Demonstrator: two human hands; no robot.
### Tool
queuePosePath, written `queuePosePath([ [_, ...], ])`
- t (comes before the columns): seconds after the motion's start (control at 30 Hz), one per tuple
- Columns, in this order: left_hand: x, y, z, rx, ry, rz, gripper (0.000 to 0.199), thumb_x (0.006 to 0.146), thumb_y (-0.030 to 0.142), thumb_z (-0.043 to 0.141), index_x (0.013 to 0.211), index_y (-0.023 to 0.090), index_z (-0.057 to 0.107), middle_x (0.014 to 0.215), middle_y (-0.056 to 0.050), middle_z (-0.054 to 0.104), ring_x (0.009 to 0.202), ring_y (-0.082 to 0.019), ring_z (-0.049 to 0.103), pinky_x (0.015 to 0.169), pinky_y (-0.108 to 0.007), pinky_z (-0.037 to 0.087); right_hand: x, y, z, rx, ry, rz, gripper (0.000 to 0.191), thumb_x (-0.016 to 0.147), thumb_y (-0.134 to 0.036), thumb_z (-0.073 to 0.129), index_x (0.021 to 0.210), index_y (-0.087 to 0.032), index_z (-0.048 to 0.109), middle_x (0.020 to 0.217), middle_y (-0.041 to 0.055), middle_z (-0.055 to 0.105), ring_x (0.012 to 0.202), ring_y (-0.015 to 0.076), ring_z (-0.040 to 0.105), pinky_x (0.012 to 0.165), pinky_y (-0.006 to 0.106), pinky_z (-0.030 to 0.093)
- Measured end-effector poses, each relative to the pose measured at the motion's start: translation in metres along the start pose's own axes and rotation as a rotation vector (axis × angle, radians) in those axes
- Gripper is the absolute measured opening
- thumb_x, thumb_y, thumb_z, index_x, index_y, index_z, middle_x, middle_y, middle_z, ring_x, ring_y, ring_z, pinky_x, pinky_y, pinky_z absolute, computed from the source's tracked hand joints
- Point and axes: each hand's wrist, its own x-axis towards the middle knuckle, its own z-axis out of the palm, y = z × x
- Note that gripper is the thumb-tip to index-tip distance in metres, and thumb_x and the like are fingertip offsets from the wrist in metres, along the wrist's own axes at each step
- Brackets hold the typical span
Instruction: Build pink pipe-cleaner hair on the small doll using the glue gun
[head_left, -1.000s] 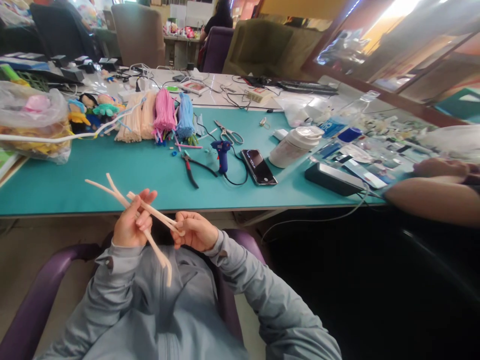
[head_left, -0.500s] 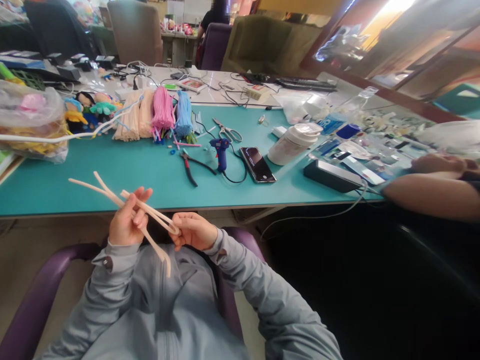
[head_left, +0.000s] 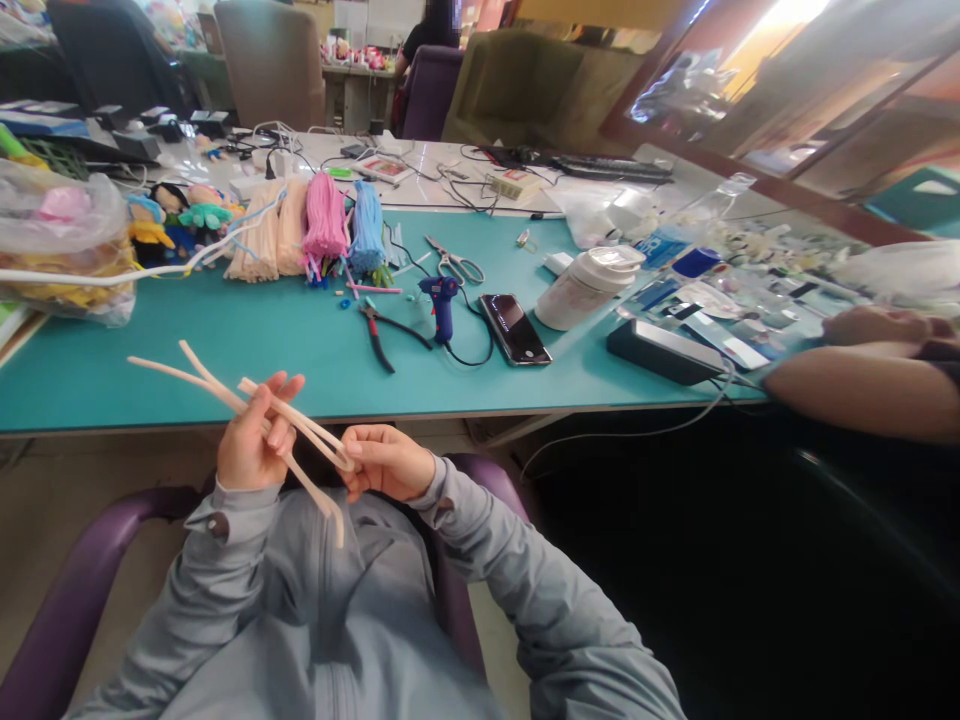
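Several pale peach pipe cleaners (head_left: 311,490) are crossed in front of my body, just off the desk's near edge. My left hand (head_left: 255,435) pinches them where they cross. Two ends fan out to the upper left over the desk, and bent ends hang down over my jacket. A folded pipe cleaner (head_left: 311,430) runs from the left fingers to my right hand (head_left: 386,462). There my right thumb and fingers grip its looped end. Part of the crossing is hidden behind the left fingers.
On the green desk mat (head_left: 300,350) lie pliers (head_left: 379,340), a blue glue gun (head_left: 441,305), scissors (head_left: 454,262) and a phone (head_left: 515,328). Pipe cleaner bundles (head_left: 326,215) stand behind. A white cup (head_left: 589,285) is at right, near another person's arm (head_left: 862,390).
The pipe cleaners' upper-left ends have shifted slightly left, and their hanging ends have risen a little. Both hands keep their hold, the right one moving slightly left.
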Motion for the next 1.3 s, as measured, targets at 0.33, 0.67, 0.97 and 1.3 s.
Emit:
queuePosePath([
  [0.33,0.0013,-0.0020,0.0020,0.013,-0.011,0.018,0.049,0.101,0.015,0.030,0.074,0.011,0.070,0.071,-0.009,0.077,0.023,0.001,0.037,0.024,-0.006,0.029,-0.0014,-0.0040,0.0019,-0.027,-0.005,-0.027,0.046,0.061,-0.049,0.087,0.069,-0.012,0.061,0.062,-0.0025,0.062,0.052,0.0073,0.059,0.052,0.021,0.056],
  [0.67,0.0031,-0.0027,-0.0001,0.018,-0.017,0.024,0.045,0.101,0.016,0.034,0.075,0.011,0.071,0.072,-0.010,0.077,0.023,0.001,0.037,0.024,-0.006,0.029,-0.0007,-0.0040,0.0014,-0.035,0.015,-0.024,0.045,0.059,-0.047,0.088,0.069,-0.013,0.061,0.061,-0.0033,0.062,0.051,0.0066,0.058,0.051,0.020,0.056],
  [0.97,0.0026,-0.0028,0.0018,0.011,-0.003,-0.007,0.051,0.101,0.015,0.028,0.073,0.010,0.071,0.070,-0.010,0.076,0.023,0.001,0.037,0.024,-0.006,0.029,0.0000,-0.0020,0.0005,-0.058,0.039,0.001,0.046,0.055,-0.045,0.090,0.066,-0.013,0.059,0.059,-0.0039,0.061,0.049,0.0053,0.057,0.050,0.018,0.055],
  [1.3,0.0012,0.0009,0.0008,0.009,-0.044,0.002,0.058,0.102,0.014,0.023,0.072,0.010,0.072,0.071,-0.012,0.076,0.023,0.001,0.037,0.024,-0.006,0.030,0.0006,-0.0038,-0.0072,0.002,-0.050,0.049,0.041,0.062,-0.040,0.088,0.064,-0.013,0.057,0.062,-0.0023,0.063,0.054,0.0076,0.062,0.056,0.020,0.058],
])
